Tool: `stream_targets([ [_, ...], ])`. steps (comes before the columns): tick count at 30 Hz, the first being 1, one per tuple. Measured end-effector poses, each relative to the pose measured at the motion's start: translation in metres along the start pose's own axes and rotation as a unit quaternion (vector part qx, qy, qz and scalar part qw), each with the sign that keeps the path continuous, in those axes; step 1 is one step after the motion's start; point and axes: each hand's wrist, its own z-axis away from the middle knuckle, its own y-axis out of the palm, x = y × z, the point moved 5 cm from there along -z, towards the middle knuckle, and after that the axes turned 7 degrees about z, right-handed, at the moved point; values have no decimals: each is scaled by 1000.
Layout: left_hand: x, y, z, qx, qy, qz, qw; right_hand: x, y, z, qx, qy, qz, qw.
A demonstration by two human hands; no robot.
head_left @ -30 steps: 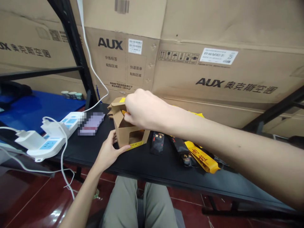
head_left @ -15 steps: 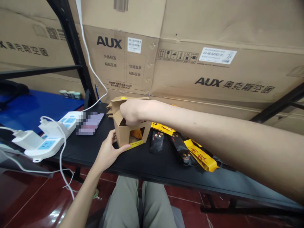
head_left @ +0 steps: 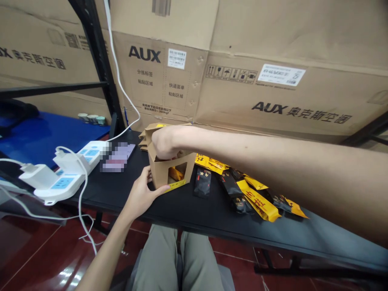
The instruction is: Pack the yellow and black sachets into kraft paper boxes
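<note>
A brown cardboard box (head_left: 159, 173) with a cut-out window stands open on the black table. My left hand (head_left: 144, 193) grips its lower left corner, thumb along the yellow strip at the front and fingers round the side. My right hand (head_left: 166, 142) reaches into the open top; its fingers are hidden inside. Through the window an orange-yellow packet (head_left: 176, 173) shows on the box floor. To the right lie a black packet (head_left: 202, 182), a long yellow packet (head_left: 260, 202) and several more black and yellow packets.
Folded brown cardboard (head_left: 143, 142) sits behind the box. At the left are a phone (head_left: 121, 157), a white power strip (head_left: 71, 180) with plugs and cables, and a blue surface (head_left: 51, 137) with small cups. Large cartons (head_left: 230, 93) stand behind the black table (head_left: 176, 214).
The view has shifted slightly. My right forearm sits a little lower at the far right, uncovering more packets there. My left hand still holds the box, and my right hand remains inside it.
</note>
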Motion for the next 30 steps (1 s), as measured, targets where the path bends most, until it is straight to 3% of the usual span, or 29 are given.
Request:
stream_targets([
  [2,-1,0,0,0,2,0,1000,2,4,10,119,33,90,988],
  [5,-2,-1,0,-4,10,4,1000,6,2,17,120,7,111,986],
  [9,-1,-1,1,-1,12,2,1000,0,19,18,187,21,-40,981],
  [12,3,-1,1,1,15,16,1000,-6,28,15,203,33,-162,965],
  [20,1,-1,0,8,17,30,999,-28,59,12,379,21,-290,879],
  [25,1,1,0,32,22,41,998,-38,61,15,375,17,-334,865],
  [30,5,2,-2,41,21,57,997,-40,45,16,269,0,-335,903],
])
